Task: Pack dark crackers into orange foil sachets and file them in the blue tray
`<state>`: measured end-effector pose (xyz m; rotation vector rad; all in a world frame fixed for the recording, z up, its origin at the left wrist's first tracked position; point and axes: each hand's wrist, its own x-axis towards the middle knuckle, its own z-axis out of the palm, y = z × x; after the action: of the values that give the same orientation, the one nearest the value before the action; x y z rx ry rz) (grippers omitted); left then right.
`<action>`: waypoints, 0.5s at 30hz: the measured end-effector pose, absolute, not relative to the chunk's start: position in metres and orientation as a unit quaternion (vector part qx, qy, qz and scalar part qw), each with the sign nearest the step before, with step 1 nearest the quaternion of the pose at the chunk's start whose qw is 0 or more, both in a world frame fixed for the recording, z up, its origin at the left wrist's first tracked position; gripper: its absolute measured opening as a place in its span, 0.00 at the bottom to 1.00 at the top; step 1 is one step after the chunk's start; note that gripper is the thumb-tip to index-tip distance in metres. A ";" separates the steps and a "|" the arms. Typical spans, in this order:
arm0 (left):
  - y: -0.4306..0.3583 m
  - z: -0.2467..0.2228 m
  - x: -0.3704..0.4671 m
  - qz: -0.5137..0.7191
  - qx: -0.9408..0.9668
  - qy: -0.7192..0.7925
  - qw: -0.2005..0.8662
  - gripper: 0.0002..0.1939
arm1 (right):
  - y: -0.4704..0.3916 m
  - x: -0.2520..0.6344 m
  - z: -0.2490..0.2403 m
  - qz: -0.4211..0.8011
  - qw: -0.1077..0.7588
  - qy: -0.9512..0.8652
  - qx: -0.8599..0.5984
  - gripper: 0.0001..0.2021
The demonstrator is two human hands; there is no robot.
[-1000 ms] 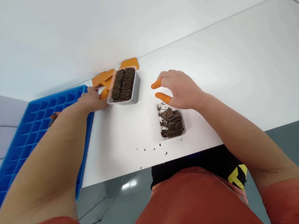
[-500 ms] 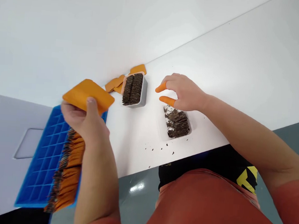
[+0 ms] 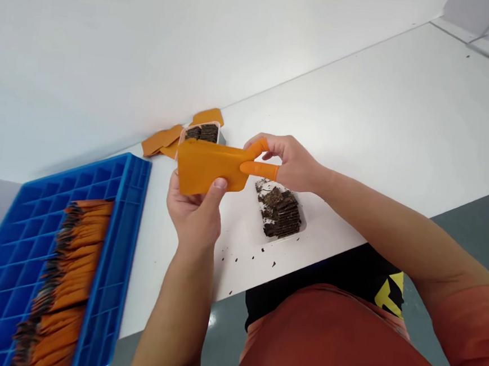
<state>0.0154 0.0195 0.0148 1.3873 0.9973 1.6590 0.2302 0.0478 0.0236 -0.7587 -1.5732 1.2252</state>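
My left hand [image 3: 198, 210] holds a flat orange pouch [image 3: 212, 166] above the table, its thumb pressed on the front face. My right hand [image 3: 294, 163] wears orange finger cots on two fingers, which pinch the pouch's right-hand edge. Below my right hand, a shallow white tray [image 3: 303, 224] holds a partly broken-up stack of thin dark brown flaky sheets [image 3: 284, 211]. Behind the pouch stands a white tub [image 3: 222, 137] packed with two rows of similar sheets [image 3: 208, 131], partly hidden by the pouch.
More flat orange pouches [image 3: 161, 141] lie by the wall beside the tub. At left, a blue divided crate [image 3: 135, 197] holds a row of orange pouches [image 3: 80, 254] with dark ends. Dark crumbs [image 3: 274, 264] lie near the front edge of the white table [image 3: 360, 113].
My left hand has brought the orange pouch rightward, from over the crate to in front of the tub. My right hand has closed from an open pose onto the pouch's edge.
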 end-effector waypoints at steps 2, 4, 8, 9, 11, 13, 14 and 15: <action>0.020 0.012 0.015 0.655 0.540 0.383 0.365 0.33 | 0.048 0.231 0.025 0.515 0.486 -0.632 -0.316 0.23; 0.021 0.010 0.017 0.665 0.545 0.365 0.357 0.32 | 0.047 0.231 0.025 0.517 0.491 -0.625 -0.317 0.26; 0.022 0.010 0.021 0.678 0.558 0.359 0.317 0.30 | 0.044 0.231 0.026 0.513 0.510 -0.606 -0.330 0.29; 0.022 0.011 0.022 0.677 0.551 0.374 0.313 0.30 | 0.044 0.231 0.025 0.514 0.516 -0.598 -0.334 0.29; 0.021 0.011 0.022 0.678 0.532 0.400 0.313 0.31 | 0.045 0.231 0.024 0.514 0.533 -0.582 -0.334 0.30; 0.022 0.012 0.022 0.684 0.515 0.412 0.313 0.30 | 0.048 0.230 0.022 0.512 0.554 -0.569 -0.326 0.32; 0.023 0.013 0.021 0.689 0.508 0.414 0.310 0.29 | 0.051 0.231 0.021 0.509 0.563 -0.566 -0.320 0.32; 0.024 0.013 0.020 0.697 0.498 0.417 0.303 0.28 | 0.053 0.232 0.020 0.498 0.570 -0.571 -0.318 0.33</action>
<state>0.0197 0.0242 0.0131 1.3209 1.1059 1.8465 0.2318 0.0532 0.0197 -0.7464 -1.3401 1.1677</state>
